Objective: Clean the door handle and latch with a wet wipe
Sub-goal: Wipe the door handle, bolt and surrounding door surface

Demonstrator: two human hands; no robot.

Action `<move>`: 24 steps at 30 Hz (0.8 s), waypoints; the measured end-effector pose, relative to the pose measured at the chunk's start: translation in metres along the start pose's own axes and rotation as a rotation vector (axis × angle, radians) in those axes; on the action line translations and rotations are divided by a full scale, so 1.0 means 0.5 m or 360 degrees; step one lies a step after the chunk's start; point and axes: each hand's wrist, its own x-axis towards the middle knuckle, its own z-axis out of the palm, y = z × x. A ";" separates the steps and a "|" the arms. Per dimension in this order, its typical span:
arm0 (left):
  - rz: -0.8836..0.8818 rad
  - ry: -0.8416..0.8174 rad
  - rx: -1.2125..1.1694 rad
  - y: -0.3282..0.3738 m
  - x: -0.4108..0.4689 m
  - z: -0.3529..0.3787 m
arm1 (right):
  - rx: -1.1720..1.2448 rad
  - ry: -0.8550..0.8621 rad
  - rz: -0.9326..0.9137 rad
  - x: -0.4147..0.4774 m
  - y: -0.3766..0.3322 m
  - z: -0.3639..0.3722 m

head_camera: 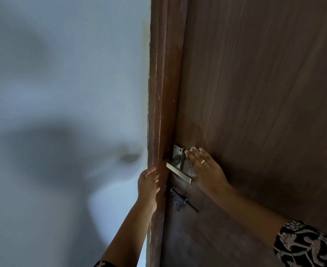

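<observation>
Now wet wipe (192, 149) under right hand (207, 168) fingers (192, 154).

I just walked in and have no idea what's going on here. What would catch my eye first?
Probably the right hand pressing a white wet wipe flat against the brown door, right beside the metal handle. Next, the left hand resting on the door frame at the same height. A dark latch sits just below the handle, untouched.

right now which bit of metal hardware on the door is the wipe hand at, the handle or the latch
The silver door handle: the right hand presses the wet wipe beside it. The dark latch sits lower, untouched.
</observation>
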 end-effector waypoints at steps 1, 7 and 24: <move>0.0000 -0.0012 -0.0012 -0.004 0.000 0.001 | -0.0017 -0.0005 -0.0032 0.001 -0.008 0.005; -0.0004 -0.0025 -0.0013 -0.012 0.007 -0.008 | 0.0024 -0.0087 -0.0193 -0.036 -0.027 0.026; -0.0131 0.0004 -0.0040 -0.028 0.026 -0.015 | 0.0097 -0.0085 -0.0017 -0.045 -0.018 0.020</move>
